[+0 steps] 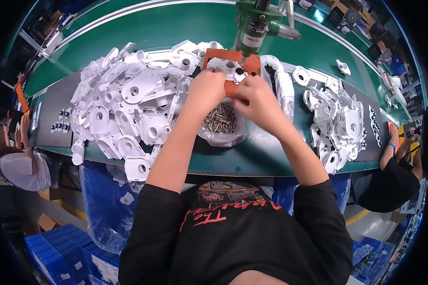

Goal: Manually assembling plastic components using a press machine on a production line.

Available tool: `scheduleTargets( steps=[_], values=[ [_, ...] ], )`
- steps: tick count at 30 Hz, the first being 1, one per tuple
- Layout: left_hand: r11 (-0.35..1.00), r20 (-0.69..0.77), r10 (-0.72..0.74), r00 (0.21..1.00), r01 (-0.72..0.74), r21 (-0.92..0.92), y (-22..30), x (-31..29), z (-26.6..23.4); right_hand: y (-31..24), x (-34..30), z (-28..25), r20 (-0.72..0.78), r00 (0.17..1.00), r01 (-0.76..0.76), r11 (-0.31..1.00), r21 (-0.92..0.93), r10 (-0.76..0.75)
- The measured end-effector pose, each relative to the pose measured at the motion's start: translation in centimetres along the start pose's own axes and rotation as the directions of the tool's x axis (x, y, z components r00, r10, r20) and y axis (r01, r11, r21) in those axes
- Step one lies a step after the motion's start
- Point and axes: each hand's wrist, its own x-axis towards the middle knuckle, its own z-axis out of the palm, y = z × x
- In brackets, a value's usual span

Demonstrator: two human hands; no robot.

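A white plastic part [230, 65] with round openings sits on an orange fixture [214, 53]. At its left side, my left hand [209, 87] is closed on its edge, the fingertips partly hidden. My right hand [255, 97] is curled at the part's near right edge, thumb and fingers gripping there. Directly above stands a green machine head [253, 29], its thin metal tip [243, 60] close to the part. A plastic-lined tub of screws [219, 118] stands just below my hands.
Heaped white plastic parts [138, 90] lie to the left, and a smaller heap [335, 126] to the right. Clear plastic wrap [284, 88] runs beside the fixture. A green conveyor [176, 26] passes behind. Co-workers [21, 164] sit on both sides. Blue bins [62, 251] stand below.
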Motion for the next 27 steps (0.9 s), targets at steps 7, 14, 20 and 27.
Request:
scheduleTargets(
  steps=[7,14,20,27],
  values=[
    [0.999,0.005,-0.044,0.999,0.044,0.022,0.3,0.2,-0.1,-1.5,-1.3,0.3,0.184,0.983,0.053,0.977,-0.208,-0.015],
    [0.996,0.048,-0.074,0.996,0.072,0.048,0.6,0.2,-0.6,-1.4,-1.2,1.1,0.224,0.973,0.121,0.953,-0.278,-0.058],
    [0.998,0.040,-0.065,0.997,0.064,0.022,0.4,0.2,-0.5,-1.9,-1.0,1.2,0.219,0.975,0.112,0.924,-0.367,-0.032],
    [0.998,0.042,-0.070,0.997,0.069,0.015,0.7,0.2,-0.8,-2.1,-1.0,1.2,0.231,0.972,0.138,0.891,-0.433,-0.038]
  ],
)
